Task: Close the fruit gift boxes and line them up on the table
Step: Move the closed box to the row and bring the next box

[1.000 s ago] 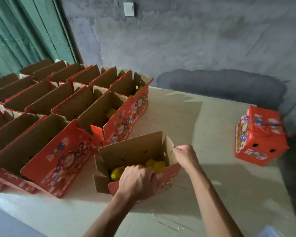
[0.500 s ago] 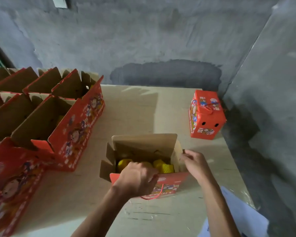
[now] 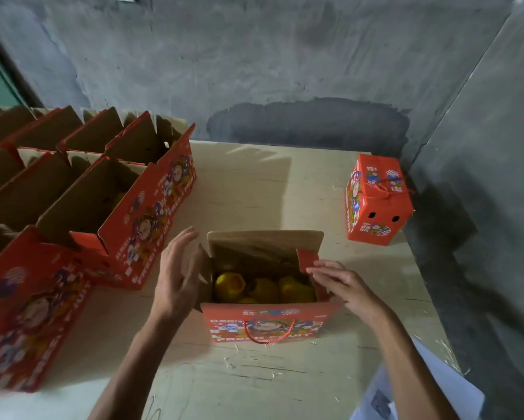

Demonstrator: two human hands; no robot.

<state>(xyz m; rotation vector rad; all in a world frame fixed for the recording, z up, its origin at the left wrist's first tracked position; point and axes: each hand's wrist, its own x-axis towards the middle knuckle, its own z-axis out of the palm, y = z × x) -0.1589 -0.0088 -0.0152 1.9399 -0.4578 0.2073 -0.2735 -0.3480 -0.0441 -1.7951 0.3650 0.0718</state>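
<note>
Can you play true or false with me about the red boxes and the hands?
1. The open red cardboard gift box in front of the person has yellow fruit inside. True.
2. The left hand grips the red cord handle. False: its fingers are straight beside the box's left flap; the cord hangs free.
3. The closed red gift box stands at the far right of the pale wooden table. True.
4. The right hand is inside the box, holding fruit. False: its fingers touch the small right flap.
</note>
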